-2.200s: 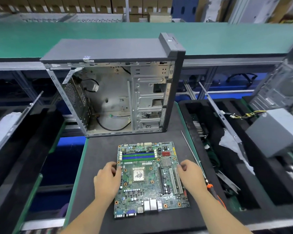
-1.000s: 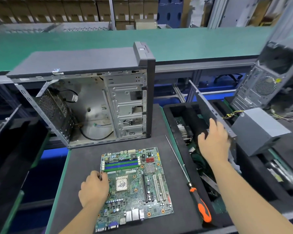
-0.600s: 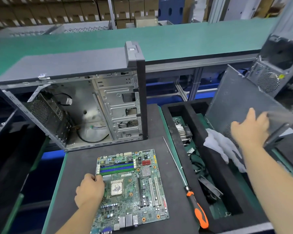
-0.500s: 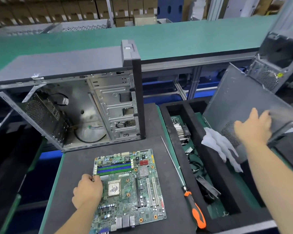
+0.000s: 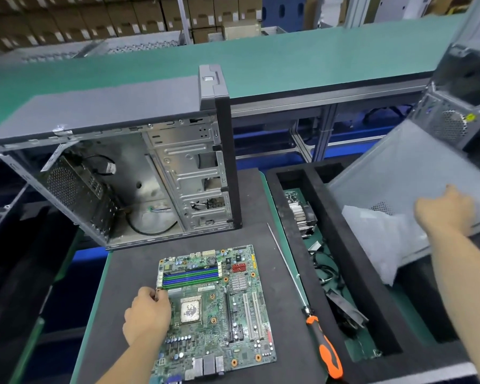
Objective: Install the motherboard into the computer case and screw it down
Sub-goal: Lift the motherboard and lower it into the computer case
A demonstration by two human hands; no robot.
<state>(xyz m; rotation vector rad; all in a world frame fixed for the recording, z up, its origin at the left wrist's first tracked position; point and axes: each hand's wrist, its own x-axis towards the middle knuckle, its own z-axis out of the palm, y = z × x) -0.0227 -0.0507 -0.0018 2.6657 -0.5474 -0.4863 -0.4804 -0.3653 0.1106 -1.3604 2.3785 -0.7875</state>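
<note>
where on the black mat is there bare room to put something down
Bare mat lies left of the motherboard, below the case, though the left hand sits on that board edge. A narrower strip runs between the motherboard and the screwdriver. The bin on the right is crowded with parts, and the right hand works there at the side panel.

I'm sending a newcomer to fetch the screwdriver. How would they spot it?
Start at the black mat in front of the open computer case. Right of the motherboard lies the screwdriver, the only long thin tool there, with an orange-and-black handle.
</note>
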